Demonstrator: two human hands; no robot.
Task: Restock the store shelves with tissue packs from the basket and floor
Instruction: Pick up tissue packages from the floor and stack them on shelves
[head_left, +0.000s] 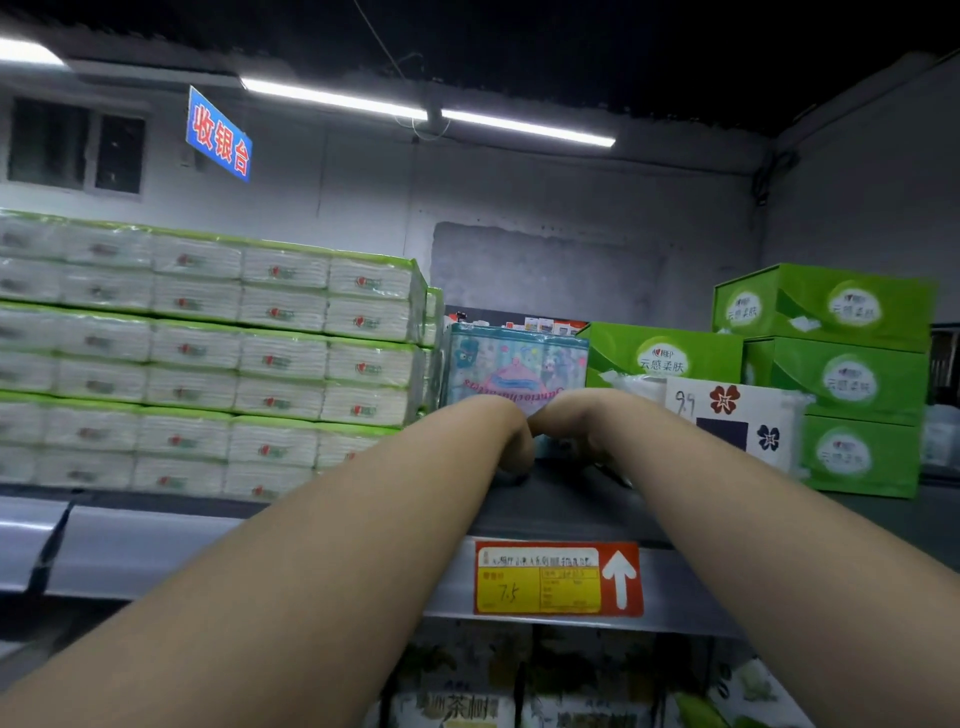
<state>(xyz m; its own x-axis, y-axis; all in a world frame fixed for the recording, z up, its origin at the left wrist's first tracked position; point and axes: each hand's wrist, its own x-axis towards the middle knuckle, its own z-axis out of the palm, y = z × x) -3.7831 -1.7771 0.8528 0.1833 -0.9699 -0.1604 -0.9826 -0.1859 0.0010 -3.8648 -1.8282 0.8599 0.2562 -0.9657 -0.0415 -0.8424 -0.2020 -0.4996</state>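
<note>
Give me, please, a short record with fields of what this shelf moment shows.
hands: left hand and right hand side by side at the lower front of the pastel tissue pack; fingers hidden, grip unclear
pack place: on the top shelf, between the green-wrapped stacks and the green boxes
nearby: white flower-marked pack just right of the hands
shelf edge: red and yellow price tag with a white arrow pointing up

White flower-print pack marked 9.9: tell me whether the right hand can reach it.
Probably yes: the white flower-print pack sits just beside the right hand on the same shelf, with nothing between them.
</note>
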